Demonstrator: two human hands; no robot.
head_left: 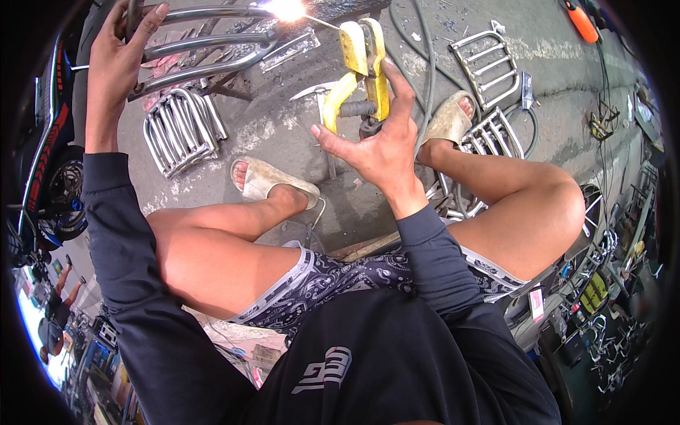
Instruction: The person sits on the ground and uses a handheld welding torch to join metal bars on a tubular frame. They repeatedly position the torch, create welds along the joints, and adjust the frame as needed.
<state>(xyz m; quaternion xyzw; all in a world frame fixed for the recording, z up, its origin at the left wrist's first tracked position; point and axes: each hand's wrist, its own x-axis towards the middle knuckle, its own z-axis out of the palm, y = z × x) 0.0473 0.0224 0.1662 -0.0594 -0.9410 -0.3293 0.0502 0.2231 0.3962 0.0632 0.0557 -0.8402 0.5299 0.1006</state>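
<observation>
Two bare hands work over a concrete floor, seen from above a person seated with knees apart, in dark long sleeves and patterned shorts, pale sandals on both feet. At centre, toward one o'clock, the right hand [379, 145] grips a yellow electrode holder [363, 67], fingers wrapped around its grey handle, index finger stretched up along the clamp. Its thin rod reaches to twelve o'clock, where a bright white arc [287, 8] burns against a chrome tube rack [205, 49]. At eleven o'clock the left hand [117, 60] closes around the rack's end tube, steadying it. Welding appears under way; the next move likely needs a steady rod tip kept on the joint. More finished racks [180, 127] lie at ten and one o'clock. A small white and pink tag [536, 303] hangs at four o'clock. An orange tool [582, 21] lies far off at one o'clock.
</observation>
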